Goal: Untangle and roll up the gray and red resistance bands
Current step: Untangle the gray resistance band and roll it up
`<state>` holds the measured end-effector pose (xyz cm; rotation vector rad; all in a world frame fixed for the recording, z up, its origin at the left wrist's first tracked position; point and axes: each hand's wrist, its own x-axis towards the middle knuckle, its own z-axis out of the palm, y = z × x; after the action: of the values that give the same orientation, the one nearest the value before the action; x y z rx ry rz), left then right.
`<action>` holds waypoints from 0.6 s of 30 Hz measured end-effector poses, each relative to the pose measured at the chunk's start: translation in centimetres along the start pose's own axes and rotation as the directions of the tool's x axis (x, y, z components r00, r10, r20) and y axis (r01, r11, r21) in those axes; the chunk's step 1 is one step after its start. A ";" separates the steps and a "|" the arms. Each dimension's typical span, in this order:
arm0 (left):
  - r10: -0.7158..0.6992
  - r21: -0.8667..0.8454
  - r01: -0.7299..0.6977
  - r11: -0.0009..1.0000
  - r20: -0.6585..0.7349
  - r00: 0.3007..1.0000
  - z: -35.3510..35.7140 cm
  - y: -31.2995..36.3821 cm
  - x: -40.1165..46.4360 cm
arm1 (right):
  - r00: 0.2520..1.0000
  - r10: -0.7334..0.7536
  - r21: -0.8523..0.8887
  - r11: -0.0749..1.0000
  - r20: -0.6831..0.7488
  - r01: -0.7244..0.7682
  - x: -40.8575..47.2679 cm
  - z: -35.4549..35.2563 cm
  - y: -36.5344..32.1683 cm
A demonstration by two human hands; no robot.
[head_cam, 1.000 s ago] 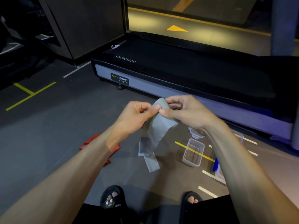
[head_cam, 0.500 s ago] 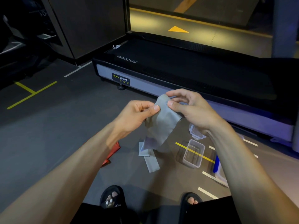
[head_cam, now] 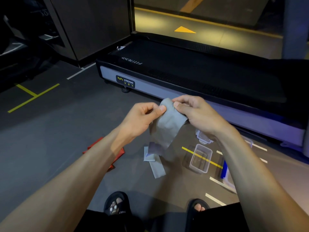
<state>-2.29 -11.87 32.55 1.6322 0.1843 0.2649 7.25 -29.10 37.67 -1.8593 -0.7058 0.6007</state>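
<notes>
Pinching the gray band (head_cam: 168,124), left grip (head_cam: 143,116) and right grip (head_cam: 197,113) hover over dark gym floor (head_cam: 50,139) beside a treadmill (head_cam: 200,77).

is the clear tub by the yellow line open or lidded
Open. The clear tub shows bare rim and the floor's yellow line through its base; a lid lies apart behind it.

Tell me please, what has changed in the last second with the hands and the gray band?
Little changed. Both hands keep pinching the top end of the gray band: left hand and right hand shifted only slightly, working the end between thumbs and fingers. The lower end still trails on the floor. The red band and clear container stayed put.
</notes>
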 end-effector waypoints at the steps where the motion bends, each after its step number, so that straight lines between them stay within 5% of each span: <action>1: 0.003 -0.008 -0.003 1.000 0.003 1.000 0.0 0.0 0.0 | 1.000 -0.003 -0.035 0.999 0.012 0.003 -0.1 0.0 0.0; 7: 0.027 -0.014 -0.026 1.000 0.073 0.997 -0.1 -0.3 -0.1 | 0.993 -0.107 -0.149 0.984 -0.049 0.099 -0.2 -0.2 -0.1; 18: 0.031 -0.024 -0.028 0.999 0.116 0.993 0.1 -0.4 -0.3 | 0.973 -0.207 -0.100 0.975 -0.105 0.197 -0.2 -0.8 -0.4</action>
<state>-2.50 -11.97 32.11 1.6237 0.0684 0.1929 7.54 -29.58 38.37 -1.8589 -0.8446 0.3319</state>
